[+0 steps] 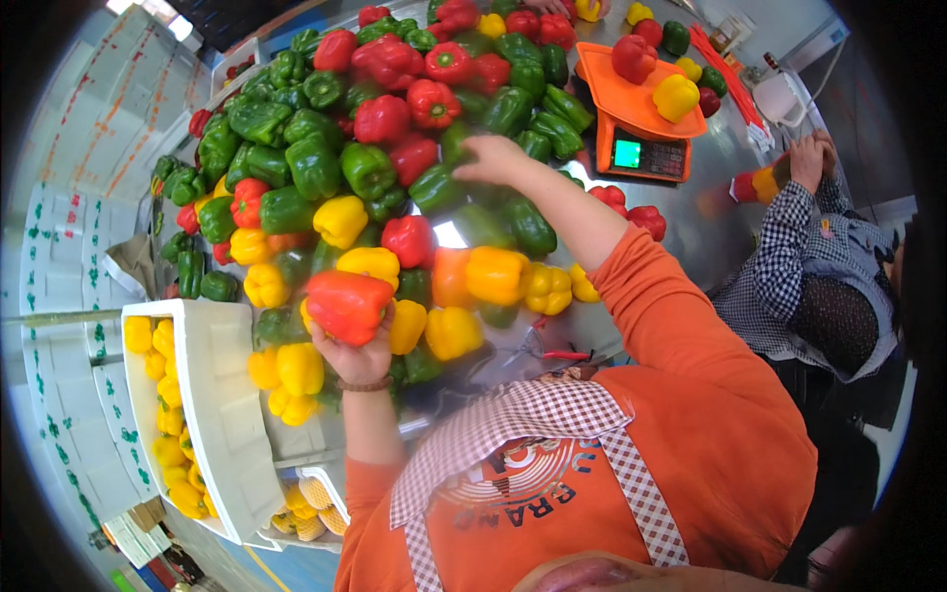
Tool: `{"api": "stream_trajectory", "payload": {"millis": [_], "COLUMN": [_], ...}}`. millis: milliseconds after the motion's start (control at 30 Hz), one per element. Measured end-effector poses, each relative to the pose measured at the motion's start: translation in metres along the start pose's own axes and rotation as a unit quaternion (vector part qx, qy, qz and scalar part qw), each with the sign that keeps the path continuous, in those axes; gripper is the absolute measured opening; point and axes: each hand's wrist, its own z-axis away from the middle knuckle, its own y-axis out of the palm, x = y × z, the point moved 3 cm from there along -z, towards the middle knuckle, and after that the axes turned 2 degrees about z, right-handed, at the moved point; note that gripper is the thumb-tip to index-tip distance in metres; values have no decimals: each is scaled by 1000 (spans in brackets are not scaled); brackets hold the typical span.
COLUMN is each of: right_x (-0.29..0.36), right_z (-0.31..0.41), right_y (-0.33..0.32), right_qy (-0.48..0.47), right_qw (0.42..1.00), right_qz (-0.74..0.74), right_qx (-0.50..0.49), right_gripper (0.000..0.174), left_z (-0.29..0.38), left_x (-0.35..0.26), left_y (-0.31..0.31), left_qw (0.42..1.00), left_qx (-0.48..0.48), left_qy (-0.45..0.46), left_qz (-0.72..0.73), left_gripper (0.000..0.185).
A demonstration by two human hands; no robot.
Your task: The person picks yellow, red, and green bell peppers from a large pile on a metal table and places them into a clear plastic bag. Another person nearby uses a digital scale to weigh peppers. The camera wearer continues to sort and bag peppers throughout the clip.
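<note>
A large red bell pepper (349,305) rests in my left hand (356,358), held above the near edge of the heap. My right hand (491,158) is stretched out over the far part of the heap, among green bell peppers. Its fingertips are at a green pepper (435,189); blur hides whether they grip anything. Red peppers (433,103) lie past that hand. Yellow peppers (497,275) lie nearer to me on the metal table (510,362), mixed with a few green ones.
An orange scale (644,148) stands at the right, with a red and a yellow pepper on its tray. Beyond it, a person (806,266) holds packed peppers. A white foam box (229,414) of yellow peppers stands at the left. Red-handled scissors (566,355) lie near my apron.
</note>
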Motion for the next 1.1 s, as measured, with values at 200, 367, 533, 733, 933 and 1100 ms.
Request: {"api": "stream_trajectory", "payload": {"millis": [200,367,533,733,933,1100], "right_x": [40,37,29,12,-6,-34], "right_z": [4,4,21,53,84,119], "right_y": [23,25,15,-19,-54,-70], "right_qy": [-109,-182,-185,-75,-45,32], "right_qw": [974,967,975,969,952,951], "right_qz": [198,167,48,-185,-227,-187], "right_qx": [-16,-62,-115,-142,-199,-243], "right_gripper": [85,84,80,84,86,81], "left_z": [-1,-3,-7,-3,0,1], "left_x": [4,7,12,13,17,22], "left_y": [-6,-15,-21,-16,-7,-5], "left_qw": [1000,1000,999,996,996,995], "left_qx": [21,13,13,86,83,76], "left_qy": [-7,3,21,16,35,37], "left_qz": [13,2,-20,4,-26,-50], "left_gripper": [66,68,72,64,61,61]}}
